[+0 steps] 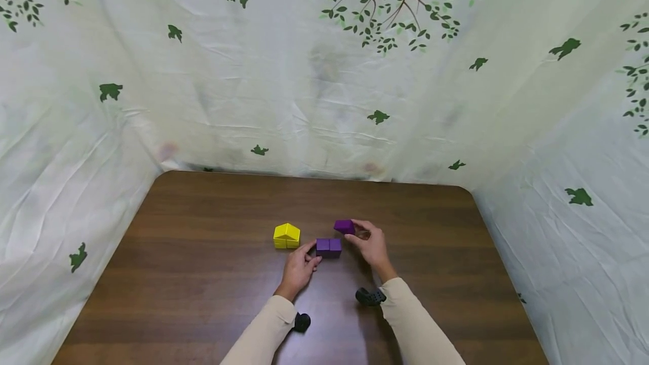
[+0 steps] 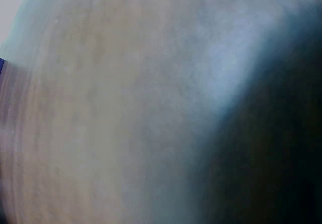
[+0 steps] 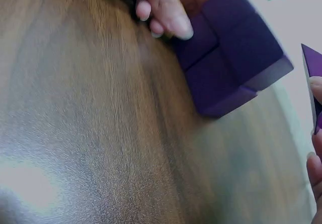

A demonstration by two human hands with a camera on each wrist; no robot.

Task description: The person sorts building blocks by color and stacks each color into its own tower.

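In the head view, my left hand (image 1: 298, 271) is at the left side of a group of purple blocks (image 1: 328, 248) set tightly side by side on the table. Its thumb (image 3: 178, 25) lies on a block's face in the right wrist view, with the fingers partly hidden behind. My right hand (image 1: 371, 245) pinches a separate purple wedge-shaped block (image 1: 344, 226) between thumb and fingers, just beyond and right of the group. That block (image 3: 315, 63) shows only partly at the right wrist view's edge. The left wrist view is too blurred to show the hand.
A yellow block stack (image 1: 287, 236) with a peaked top stands left of the purple group, close to the left hand. The brown wooden table (image 1: 203, 213) reaches back to a white leaf-patterned cloth (image 1: 218, 89). Both wrists wear black devices (image 1: 370, 297).
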